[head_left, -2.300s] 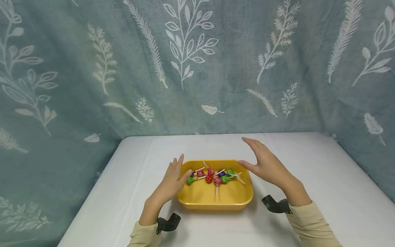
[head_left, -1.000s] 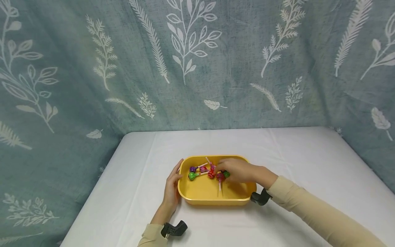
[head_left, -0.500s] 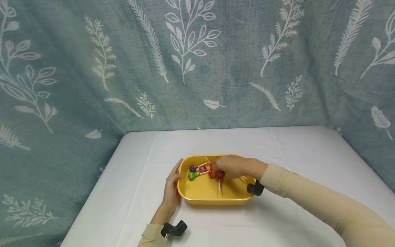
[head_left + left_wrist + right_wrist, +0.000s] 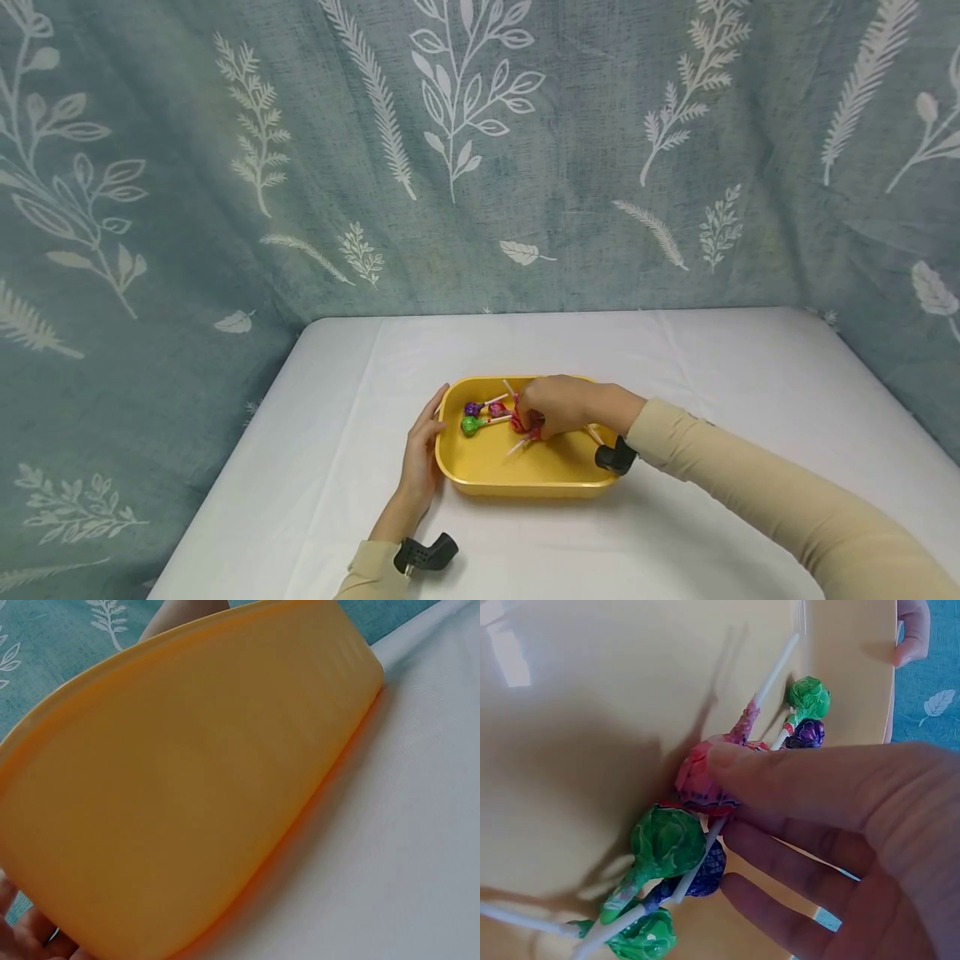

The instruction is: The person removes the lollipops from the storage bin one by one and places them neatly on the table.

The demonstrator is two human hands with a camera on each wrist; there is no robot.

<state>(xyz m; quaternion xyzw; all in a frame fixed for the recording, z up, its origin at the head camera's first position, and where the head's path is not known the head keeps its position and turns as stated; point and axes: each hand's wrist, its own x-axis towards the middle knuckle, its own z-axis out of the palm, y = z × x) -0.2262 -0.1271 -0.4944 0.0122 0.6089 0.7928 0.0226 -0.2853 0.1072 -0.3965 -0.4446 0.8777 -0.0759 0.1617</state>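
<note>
A yellow tray (image 4: 525, 488) with rounded corners holds several wrapped lollipops. My left hand (image 4: 417, 467) grips its left side, fingers along the outer wall and thumb at the rim. Inside the tray, my right hand (image 4: 564, 405) pinches a pink lollipop (image 4: 696, 778) by its head, its white stick pointing away from the thumb. Right beside those fingers lie a green lollipop (image 4: 669, 841), a dark blue one (image 4: 709, 871) and a second green one. Farther left in the tray are a green lollipop (image 4: 470, 426) and a purple lollipop (image 4: 472, 409).
The tray stands on a table with a white cloth (image 4: 360, 358). Behind and beside it hangs a teal curtain (image 4: 420, 275) with white leaf prints. A black wrist camera (image 4: 617, 457) on the right arm overlaps the tray's right front corner.
Both hands came down from above the tray. The left took hold of its side; the right reached in among the lollipops. Lately the pink lollipop's stick swung round to the left.
</note>
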